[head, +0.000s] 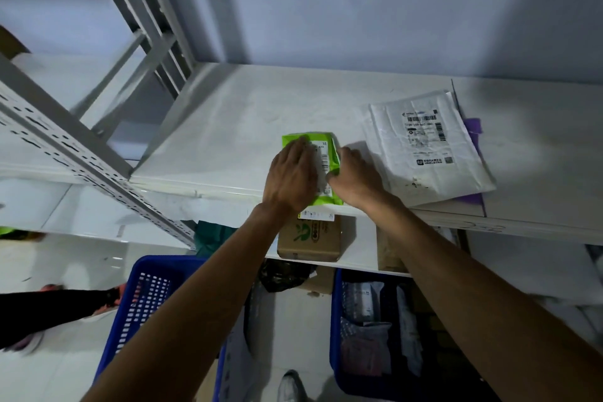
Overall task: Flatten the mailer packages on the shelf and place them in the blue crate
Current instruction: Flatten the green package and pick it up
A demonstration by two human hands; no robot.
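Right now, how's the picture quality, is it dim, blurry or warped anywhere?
Head view: dim overall, with a brighter patch on the shelf around the green mailer and white mailer; the rack post at left is motion-smeared; wide-angle bending curves the shelf edges; both crates below sit in deep shadow, contents hard to read.

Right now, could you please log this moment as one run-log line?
step: flattening | both hands pressing green mailer on shelf | white mailer waiting
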